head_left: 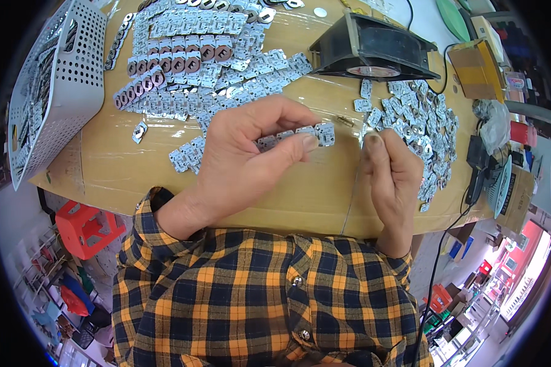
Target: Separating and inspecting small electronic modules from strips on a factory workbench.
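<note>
One row of metal plates (pixel 326 134) | left hand (pixel 242 156): fingers pinching it, best kept straight | right hand (pixel 395 168): fingers pressed together, hold unclear

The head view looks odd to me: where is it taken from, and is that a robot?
No robot: a person in a plaid shirt works bare-handed. A wide fisheye camera worn on the head looks down, so straight edges bend. The left hand holds a short strip of silvery pieces; the right hand is curled nearby, and whether it grips anything is unclear. On the table are rows of similar strips, loose pieces at right and a black boxy unit; a pale basket is at left.
</note>
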`<state>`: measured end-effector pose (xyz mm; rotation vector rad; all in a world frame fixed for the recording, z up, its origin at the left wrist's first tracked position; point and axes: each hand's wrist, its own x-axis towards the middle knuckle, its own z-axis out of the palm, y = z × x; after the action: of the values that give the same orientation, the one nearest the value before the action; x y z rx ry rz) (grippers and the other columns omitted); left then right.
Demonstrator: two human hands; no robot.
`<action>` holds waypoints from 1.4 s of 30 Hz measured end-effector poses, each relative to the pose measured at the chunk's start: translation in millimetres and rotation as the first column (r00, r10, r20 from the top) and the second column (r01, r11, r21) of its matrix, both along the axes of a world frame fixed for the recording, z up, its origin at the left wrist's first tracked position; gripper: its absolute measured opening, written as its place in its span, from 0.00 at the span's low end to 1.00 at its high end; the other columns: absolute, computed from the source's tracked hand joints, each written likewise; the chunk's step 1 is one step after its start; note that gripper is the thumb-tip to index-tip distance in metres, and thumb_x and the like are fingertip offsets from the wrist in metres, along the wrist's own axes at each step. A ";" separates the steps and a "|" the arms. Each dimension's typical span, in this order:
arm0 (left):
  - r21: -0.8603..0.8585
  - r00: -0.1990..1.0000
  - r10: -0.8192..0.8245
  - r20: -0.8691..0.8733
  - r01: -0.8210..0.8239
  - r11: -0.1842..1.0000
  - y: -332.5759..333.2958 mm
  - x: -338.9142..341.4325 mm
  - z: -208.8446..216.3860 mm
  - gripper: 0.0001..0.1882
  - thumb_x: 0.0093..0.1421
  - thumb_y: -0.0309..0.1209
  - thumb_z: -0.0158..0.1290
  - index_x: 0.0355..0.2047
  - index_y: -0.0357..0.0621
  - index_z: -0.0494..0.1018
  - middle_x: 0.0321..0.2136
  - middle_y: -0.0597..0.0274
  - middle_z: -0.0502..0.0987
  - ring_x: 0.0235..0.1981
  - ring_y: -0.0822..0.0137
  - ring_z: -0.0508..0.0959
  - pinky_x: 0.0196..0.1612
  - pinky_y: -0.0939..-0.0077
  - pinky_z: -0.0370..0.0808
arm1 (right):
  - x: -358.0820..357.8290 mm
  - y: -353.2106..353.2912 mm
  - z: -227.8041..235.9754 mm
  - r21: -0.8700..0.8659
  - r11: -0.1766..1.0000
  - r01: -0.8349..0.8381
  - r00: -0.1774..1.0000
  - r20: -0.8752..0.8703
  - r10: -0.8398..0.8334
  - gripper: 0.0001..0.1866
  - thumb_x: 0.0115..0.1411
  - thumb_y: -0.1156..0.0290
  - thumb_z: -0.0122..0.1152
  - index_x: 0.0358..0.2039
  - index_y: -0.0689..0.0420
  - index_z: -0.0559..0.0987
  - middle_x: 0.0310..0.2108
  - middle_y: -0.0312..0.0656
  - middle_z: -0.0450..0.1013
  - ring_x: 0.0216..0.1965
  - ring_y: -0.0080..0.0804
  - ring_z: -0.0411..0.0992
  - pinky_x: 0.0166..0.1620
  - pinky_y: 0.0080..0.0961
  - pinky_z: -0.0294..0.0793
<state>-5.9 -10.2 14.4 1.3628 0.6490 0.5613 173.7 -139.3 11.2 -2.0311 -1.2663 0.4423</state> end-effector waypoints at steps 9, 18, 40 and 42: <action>-0.162 0.978 -0.210 0.006 0.209 0.964 8.9 1.4 14.1 0.06 0.55 0.19 0.57 0.34 0.32 0.77 0.24 0.65 0.79 0.24 0.79 0.78 0.28 0.87 0.73 | -6.8 11.5 21.2 0.062 0.956 -0.287 0.824 -0.494 0.279 0.13 0.68 0.70 0.51 0.27 0.62 0.75 0.18 0.33 0.69 0.19 0.17 0.65 0.23 0.17 0.63; 0.044 0.965 -0.257 0.048 0.255 0.966 16.3 6.9 3.4 0.06 0.56 0.21 0.59 0.35 0.34 0.77 0.25 0.63 0.80 0.23 0.79 0.77 0.23 0.89 0.69 | -6.4 12.1 10.4 0.169 0.956 -0.240 0.871 -0.398 0.289 0.19 0.69 0.61 0.49 0.25 0.60 0.73 0.19 0.31 0.68 0.17 0.12 0.63 0.19 0.11 0.60; 0.017 0.995 -0.046 0.093 0.045 0.999 17.6 15.1 -7.1 0.08 0.57 0.19 0.56 0.38 0.32 0.74 0.31 0.59 0.79 0.30 0.73 0.80 0.25 0.88 0.71 | 2.7 39.1 3.2 0.028 0.997 -0.071 0.303 -0.952 0.049 0.17 0.69 0.62 0.49 0.24 0.57 0.67 0.13 0.32 0.61 0.10 0.14 0.54 0.12 0.13 0.52; 0.210 0.996 -0.060 0.072 0.043 0.977 20.4 12.7 -13.3 0.08 0.56 0.18 0.56 0.38 0.32 0.75 0.31 0.59 0.79 0.32 0.72 0.80 0.28 0.85 0.72 | 4.5 39.1 -3.3 0.025 0.996 -0.085 0.516 -0.854 0.065 0.17 0.69 0.63 0.49 0.24 0.57 0.68 0.14 0.32 0.62 0.10 0.14 0.55 0.13 0.13 0.53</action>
<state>6.8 10.2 1.1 1.5417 0.5002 0.6514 178.2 -100.1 8.0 -1.3885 -0.6869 1.3199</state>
